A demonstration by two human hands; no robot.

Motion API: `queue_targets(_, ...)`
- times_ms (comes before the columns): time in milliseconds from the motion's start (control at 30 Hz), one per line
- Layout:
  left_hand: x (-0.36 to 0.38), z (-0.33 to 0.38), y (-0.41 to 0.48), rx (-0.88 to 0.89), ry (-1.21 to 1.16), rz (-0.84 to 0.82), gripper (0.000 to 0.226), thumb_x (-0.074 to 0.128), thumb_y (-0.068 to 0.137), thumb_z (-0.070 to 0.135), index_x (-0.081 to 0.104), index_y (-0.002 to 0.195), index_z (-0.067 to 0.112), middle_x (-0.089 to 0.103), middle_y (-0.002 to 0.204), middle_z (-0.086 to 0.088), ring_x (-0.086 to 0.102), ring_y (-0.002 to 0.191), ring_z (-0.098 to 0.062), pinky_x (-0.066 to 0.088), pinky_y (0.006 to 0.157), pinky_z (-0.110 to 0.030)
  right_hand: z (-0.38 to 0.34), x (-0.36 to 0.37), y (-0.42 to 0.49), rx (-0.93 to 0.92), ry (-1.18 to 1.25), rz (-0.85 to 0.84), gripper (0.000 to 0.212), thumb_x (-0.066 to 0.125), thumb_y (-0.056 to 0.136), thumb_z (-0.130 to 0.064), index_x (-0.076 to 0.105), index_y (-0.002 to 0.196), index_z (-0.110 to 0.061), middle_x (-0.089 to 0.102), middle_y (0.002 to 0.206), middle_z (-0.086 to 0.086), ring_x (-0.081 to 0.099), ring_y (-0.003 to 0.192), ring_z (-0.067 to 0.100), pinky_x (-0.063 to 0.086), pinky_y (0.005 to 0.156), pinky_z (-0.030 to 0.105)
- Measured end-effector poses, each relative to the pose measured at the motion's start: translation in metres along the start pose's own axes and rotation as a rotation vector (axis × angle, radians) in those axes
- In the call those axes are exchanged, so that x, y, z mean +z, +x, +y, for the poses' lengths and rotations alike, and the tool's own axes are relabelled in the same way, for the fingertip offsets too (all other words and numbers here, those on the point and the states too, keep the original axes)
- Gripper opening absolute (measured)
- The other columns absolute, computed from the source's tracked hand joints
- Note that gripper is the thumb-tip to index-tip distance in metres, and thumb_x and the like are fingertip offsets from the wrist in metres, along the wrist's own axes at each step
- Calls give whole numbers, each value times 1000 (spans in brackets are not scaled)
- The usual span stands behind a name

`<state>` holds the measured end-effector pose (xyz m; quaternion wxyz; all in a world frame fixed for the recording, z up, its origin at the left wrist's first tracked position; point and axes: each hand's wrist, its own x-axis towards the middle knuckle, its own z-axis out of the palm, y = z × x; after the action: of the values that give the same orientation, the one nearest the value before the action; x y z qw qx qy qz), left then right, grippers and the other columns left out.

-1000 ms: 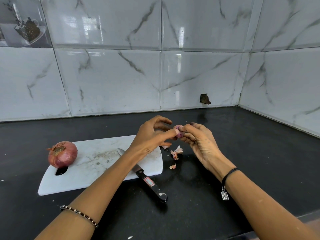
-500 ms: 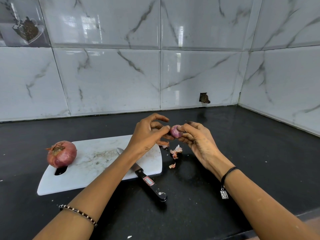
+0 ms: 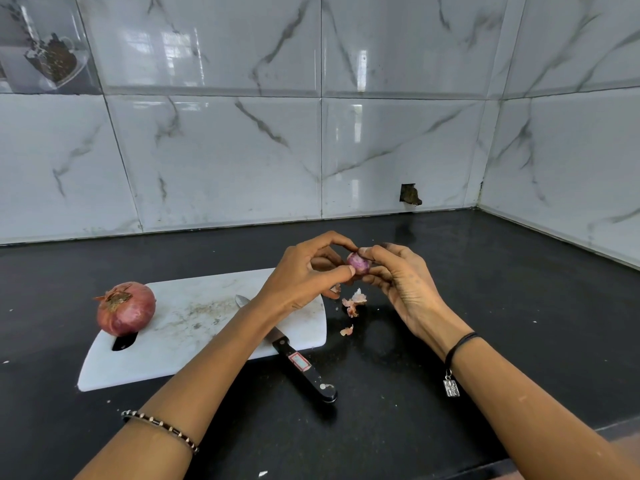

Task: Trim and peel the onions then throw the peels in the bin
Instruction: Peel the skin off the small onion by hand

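Curled fingers (image 3: 341, 271) of the left hand (image 3: 304, 278) and right hand (image 3: 401, 282) pinch a small purple onion (image 3: 358, 263) between them, held above the black worktop (image 3: 450, 393). Pale papery peels (image 3: 353, 301) lie beneath it. Further left, a black-handled knife (image 3: 301, 365) lies half on a white chopping board (image 3: 194, 327), which carries a large unpeeled red onion (image 3: 125, 308).

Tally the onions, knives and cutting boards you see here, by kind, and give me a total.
Onions: 2, the large onion on the cutting board and the small onion pinched between left hand and right hand.
Knives: 1, the knife.
Cutting boards: 1.
Total: 4.
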<state>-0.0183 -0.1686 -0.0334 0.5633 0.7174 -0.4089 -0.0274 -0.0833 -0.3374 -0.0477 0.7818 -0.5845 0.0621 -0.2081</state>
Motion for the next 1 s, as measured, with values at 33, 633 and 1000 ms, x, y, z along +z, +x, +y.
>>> queue_targets(33, 0, 0, 0, -8, -8, -6, 28, 74, 89, 11, 70, 110, 28, 72, 95, -10, 75, 91, -19, 65, 70, -45, 0, 0, 0, 0, 0, 0, 62, 78, 84, -13, 50, 136, 6, 76, 100, 20, 72, 79, 20, 58, 67, 23)
queue_targets(633, -1, 4, 0, -70, -127, -8, 22, 60, 99, 12, 66, 120, 15, 76, 92, -11, 77, 85, -30, 64, 67, -45, -6, 5, -10, 5, -8, -53, 64, 78, 83, -6, 45, 137, -2, 77, 87, 10, 72, 77, 14, 56, 73, 25)
queue_targets(1000, 1, 4, 1, -115, -102, 49, 12, 61, 100, 14, 65, 107, 5, 77, 94, -11, 77, 81, -29, 65, 65, -45, -9, 7, -12, 13, 13, -51, 63, 76, 84, -4, 43, 138, -1, 78, 88, 10, 72, 80, 16, 58, 73, 24)
